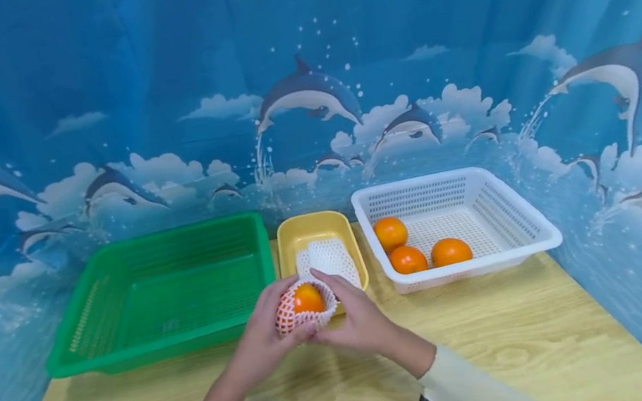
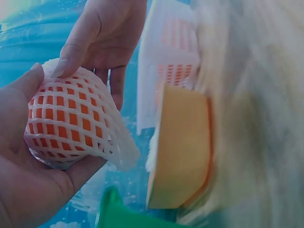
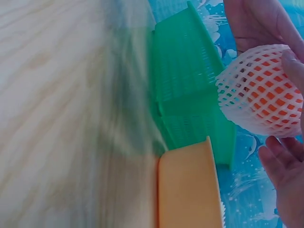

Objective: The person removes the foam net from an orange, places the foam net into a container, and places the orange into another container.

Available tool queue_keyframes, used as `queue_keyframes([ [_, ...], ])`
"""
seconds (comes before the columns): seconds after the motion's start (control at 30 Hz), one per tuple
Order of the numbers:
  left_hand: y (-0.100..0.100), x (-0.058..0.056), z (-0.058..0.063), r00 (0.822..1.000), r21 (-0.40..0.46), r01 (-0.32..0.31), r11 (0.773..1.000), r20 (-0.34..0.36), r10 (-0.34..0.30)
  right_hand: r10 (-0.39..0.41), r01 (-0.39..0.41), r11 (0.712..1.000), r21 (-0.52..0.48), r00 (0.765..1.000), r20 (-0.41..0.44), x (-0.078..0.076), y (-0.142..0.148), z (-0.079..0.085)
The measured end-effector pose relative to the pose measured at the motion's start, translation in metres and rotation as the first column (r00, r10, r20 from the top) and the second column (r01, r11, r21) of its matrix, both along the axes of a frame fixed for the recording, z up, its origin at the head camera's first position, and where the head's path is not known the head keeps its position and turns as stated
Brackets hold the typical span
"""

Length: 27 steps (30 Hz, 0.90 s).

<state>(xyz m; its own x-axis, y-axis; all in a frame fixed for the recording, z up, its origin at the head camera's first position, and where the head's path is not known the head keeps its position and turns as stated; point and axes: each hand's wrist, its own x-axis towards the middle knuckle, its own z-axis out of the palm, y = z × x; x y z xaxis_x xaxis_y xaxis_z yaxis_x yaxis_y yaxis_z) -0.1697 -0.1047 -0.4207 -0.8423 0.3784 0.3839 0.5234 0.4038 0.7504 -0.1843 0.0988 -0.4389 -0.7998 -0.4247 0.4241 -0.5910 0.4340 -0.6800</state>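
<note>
Between the two hands, over the table's front middle, an orange sits inside a white foam net sleeve. My left hand grips the sleeved fruit from the left, thumb and fingers curved around its side. From the other side, my right hand holds the sleeve, its thumb pressing the net in the left wrist view. The net's loose edge flares out past the fruit in both wrist views. Just behind the hands, more foam net sleeves lie in a small yellow tray, partly hidden by the right hand.
On the left stands a green basket with no fruit visible in it. A white basket on the right holds three oranges near its left and front sides. All stand on a wooden table before a blue dolphin-print curtain.
</note>
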Motion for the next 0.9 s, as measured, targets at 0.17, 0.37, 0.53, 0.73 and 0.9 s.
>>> queue_keyframes([
  [0.17, 0.007, 0.006, -0.009, 0.999, -0.017, 0.025, 1.0, 0.048, -0.024, 0.012, -0.011, 1.0, 0.03, 1.0, -0.018, 0.006, 0.009, -0.007],
  [0.37, 0.014, 0.011, -0.021, 0.993, -0.05, 0.074, 0.996, 0.097, -0.069, 0.006, -0.006, 0.995, 0.099, 1.0, 0.006, 0.013, 0.023, -0.015],
  [0.53, 0.019, 0.016, -0.029, 0.982, -0.065, 0.145, 0.987, 0.13, -0.135, 0.03, -0.036, 0.989, 0.14, 0.999, 0.044, 0.018, 0.036, -0.022],
  [0.73, 0.018, 0.021, -0.035, 0.945, -0.071, 0.248, 0.966, 0.236, -0.225, 0.065, -0.077, 0.977, 0.2, 0.996, 0.065, 0.022, 0.049, -0.027],
  [0.9, 0.015, 0.025, -0.04, 0.907, -0.074, 0.299, 0.952, 0.332, -0.259, 0.115, -0.136, 0.957, 0.255, 0.989, 0.097, 0.028, 0.058, -0.03],
])
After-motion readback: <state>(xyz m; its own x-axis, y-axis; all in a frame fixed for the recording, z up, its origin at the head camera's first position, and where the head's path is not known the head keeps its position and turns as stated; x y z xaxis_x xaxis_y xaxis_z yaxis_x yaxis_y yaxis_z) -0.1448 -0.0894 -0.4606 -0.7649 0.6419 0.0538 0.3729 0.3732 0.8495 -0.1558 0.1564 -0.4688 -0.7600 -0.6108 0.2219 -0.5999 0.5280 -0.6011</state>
